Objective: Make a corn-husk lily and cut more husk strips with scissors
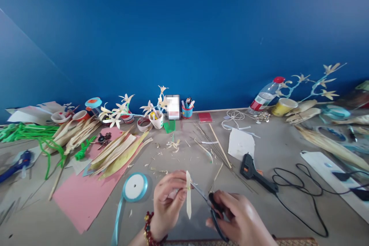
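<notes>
Near the table's front edge my left hand [170,198], with a beaded bracelet on its wrist, pinches a pale strip of corn husk [188,201]. The strip stands upright, pointed at its lower end and tied or pinched around its middle. My right hand [235,215] grips black-handled scissors [216,217] by the finger loops. Their blades point up and left, and the tips lie close beside the husk strip at the left fingertips. Whether the blades touch the strip I cannot tell.
A blue ribbon spool [135,186] and pink paper [86,200] with husks [115,155] lie left. To the right are a black glue gun [256,173], its looping cord, and a white power strip [331,180]. Cups with husk flowers [115,115] and a bottle [265,96] stand along the blue wall.
</notes>
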The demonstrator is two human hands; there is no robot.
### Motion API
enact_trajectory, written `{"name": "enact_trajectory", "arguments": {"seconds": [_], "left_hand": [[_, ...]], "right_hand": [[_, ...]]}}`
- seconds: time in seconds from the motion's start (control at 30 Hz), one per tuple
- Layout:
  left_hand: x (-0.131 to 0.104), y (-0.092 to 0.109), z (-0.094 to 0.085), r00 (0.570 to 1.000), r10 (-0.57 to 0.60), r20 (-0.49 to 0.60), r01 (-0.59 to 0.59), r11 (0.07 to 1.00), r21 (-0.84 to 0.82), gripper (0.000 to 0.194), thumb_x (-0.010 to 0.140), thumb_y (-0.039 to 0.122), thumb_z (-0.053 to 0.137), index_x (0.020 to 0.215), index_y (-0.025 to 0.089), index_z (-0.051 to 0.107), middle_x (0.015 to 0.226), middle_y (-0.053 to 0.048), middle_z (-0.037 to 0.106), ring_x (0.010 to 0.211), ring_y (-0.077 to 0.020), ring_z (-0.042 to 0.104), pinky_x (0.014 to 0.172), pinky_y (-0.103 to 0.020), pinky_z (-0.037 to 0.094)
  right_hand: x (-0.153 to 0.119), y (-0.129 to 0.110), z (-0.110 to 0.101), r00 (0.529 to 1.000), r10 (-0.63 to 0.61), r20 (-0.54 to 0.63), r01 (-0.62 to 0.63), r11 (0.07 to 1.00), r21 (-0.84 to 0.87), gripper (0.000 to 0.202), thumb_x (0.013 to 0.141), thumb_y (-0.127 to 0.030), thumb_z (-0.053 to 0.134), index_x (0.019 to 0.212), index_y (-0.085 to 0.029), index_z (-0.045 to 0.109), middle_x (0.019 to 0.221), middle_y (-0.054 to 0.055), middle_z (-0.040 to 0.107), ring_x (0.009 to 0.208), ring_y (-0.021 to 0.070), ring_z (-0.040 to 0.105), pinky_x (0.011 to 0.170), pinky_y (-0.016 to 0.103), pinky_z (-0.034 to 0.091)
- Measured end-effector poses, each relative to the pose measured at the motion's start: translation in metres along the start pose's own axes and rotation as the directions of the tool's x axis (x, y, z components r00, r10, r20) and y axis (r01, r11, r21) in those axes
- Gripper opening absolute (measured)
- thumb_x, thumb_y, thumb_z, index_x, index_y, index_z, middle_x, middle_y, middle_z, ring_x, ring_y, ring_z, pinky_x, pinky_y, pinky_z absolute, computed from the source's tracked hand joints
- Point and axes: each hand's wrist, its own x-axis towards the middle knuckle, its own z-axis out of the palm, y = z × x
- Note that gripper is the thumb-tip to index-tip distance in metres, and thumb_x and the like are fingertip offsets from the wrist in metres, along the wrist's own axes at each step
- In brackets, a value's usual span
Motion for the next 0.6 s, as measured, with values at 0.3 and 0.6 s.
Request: {"name": "enact_trajectory", "arguments": {"seconds": [0.3, 0.6], "left_hand": [[0.0009, 0.0001, 0.0001, 1.000, 0.015, -0.001, -0.015, 1.000, 0.023, 0.013, 0.086, 0.011, 0.062, 0.088, 0.019, 0.072, 0.089, -0.006, 0.074, 0.089, -0.0188, 0.071, 0.082, -0.029, 0.056], [-0.0012, -0.0018, -0.0006, 1.000, -0.005, 0.010, 0.004, 0.999, 0.036, 0.015, 0.087, 0.010, 0.061, 0.089, 0.020, 0.072, 0.092, -0.006, 0.075, 0.095, -0.0201, 0.071, 0.084, -0.029, 0.055]], "right_hand": [[-0.0008, -0.0012, -0.0002, 1.000, -0.023, -0.017, 0.023, 1.000, 0.002, 0.031, 0.078, -0.037, 0.069, 0.070, -0.023, 0.042, 0.059, -0.005, 0.053, 0.050, 0.0114, 0.048, 0.048, 0.020, 0.031], [-0.0005, 0.0015, 0.0006, 0.996, -0.067, -0.055, 0.068, 0.998, 0.014, 0.025, 0.081, -0.034, 0.065, 0.072, -0.023, 0.045, 0.058, -0.005, 0.051, 0.048, 0.0106, 0.045, 0.046, 0.021, 0.028]]}}
